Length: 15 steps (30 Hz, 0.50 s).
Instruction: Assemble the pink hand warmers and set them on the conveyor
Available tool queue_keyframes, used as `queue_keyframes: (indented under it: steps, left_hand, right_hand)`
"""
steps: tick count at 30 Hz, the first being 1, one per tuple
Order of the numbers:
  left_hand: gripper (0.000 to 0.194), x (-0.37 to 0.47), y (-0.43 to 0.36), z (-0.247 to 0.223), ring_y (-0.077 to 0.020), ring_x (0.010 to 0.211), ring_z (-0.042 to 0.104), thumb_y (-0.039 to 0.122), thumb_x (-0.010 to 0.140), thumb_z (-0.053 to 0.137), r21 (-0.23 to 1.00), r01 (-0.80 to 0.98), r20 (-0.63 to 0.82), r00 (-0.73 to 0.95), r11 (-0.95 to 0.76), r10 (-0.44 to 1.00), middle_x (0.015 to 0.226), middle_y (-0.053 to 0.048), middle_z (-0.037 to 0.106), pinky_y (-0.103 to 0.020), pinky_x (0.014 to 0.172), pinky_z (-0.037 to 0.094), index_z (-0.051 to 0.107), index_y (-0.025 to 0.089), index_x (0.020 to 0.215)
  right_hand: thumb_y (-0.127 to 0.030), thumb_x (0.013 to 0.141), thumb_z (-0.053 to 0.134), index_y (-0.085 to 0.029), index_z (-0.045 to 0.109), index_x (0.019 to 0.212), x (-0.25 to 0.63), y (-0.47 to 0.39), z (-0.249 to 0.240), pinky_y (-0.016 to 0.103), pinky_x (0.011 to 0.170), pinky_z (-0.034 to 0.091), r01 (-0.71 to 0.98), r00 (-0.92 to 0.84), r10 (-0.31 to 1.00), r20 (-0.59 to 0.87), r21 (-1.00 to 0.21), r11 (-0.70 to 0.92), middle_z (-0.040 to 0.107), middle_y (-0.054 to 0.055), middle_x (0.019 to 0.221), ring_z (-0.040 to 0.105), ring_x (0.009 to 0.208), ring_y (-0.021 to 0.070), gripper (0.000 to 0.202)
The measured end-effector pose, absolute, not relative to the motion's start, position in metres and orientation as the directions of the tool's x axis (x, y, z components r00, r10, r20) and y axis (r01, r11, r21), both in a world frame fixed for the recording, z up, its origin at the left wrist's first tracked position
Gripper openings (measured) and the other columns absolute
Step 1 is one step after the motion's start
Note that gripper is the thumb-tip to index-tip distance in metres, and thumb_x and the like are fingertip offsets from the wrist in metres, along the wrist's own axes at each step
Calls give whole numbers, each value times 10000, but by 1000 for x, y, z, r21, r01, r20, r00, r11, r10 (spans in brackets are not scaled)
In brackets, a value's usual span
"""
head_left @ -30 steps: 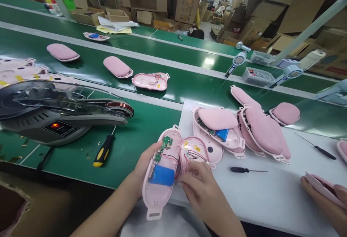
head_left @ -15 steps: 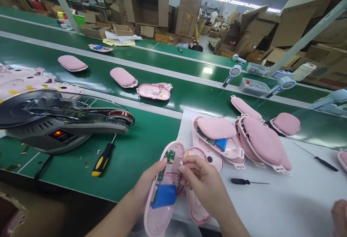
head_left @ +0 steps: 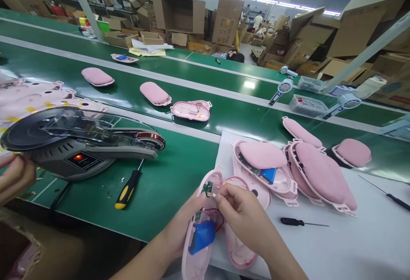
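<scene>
A pink shell (head_left: 195, 265) is tilted over the table's front edge, with my left hand (head_left: 185, 220) wrapped round its left side. Inside it lie a green circuit board (head_left: 208, 187) and a blue battery (head_left: 202, 237) with red and black wires. My right hand (head_left: 235, 205) pinches a small white connector (head_left: 214, 195) close to the board. Below that hand, a second pink shell half (head_left: 238, 250) rests beside the first, joined by wires as far as I can see.
Left stand a grey tape machine (head_left: 83, 156), another person's hand (head_left: 16, 175) touching it, and a yellow-black screwdriver (head_left: 128, 190). Pink padded shells (head_left: 320, 169) are stacked right, near a black screwdriver (head_left: 292, 221). More shells lie on the green belt (head_left: 230, 120).
The white connector in my right hand has come nearer the board. Another person's hand has appeared at the tape machine. The view has shifted slightly, and the hand at the right edge is gone.
</scene>
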State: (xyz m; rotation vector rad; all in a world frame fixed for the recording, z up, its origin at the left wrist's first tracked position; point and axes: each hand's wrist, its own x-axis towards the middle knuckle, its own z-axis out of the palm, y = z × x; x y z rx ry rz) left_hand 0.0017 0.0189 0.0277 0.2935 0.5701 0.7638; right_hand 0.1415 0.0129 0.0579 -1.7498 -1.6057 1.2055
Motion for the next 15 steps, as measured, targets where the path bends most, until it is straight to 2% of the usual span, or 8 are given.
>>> queue_keyframes:
  steps: [7,10,15]
  left_hand:
    - [703,1,17,22,-231,874,663,479,735,714,505,-549,-298,614,666,731,975,-84,725,-330,802,479,500,198,1343]
    - [700,0,17,19,-250,921,655,500,763,678,548,-515,-273,635,659,723,1019,-105,715,-356,836,474,483,190,1360]
    - [647,-4,19,14,-276,1139,571,507,822,612,687,-445,-214,631,574,746,1216,-109,644,-379,967,420,458,224,1383]
  right_hand:
    - [-139,751,438,-208,438,598,140,18,63,227,532,316,587,-75,943,-325,-779,-222,476,-55,556,440,553,115,168]
    - [-112,735,437,-207,442,596,142,20,65,228,538,314,628,-102,943,-317,-756,-187,489,-51,577,436,574,117,169]
    - [-90,735,428,-206,457,607,144,23,60,228,521,322,598,-155,931,-329,-782,-177,511,-50,573,453,560,115,175]
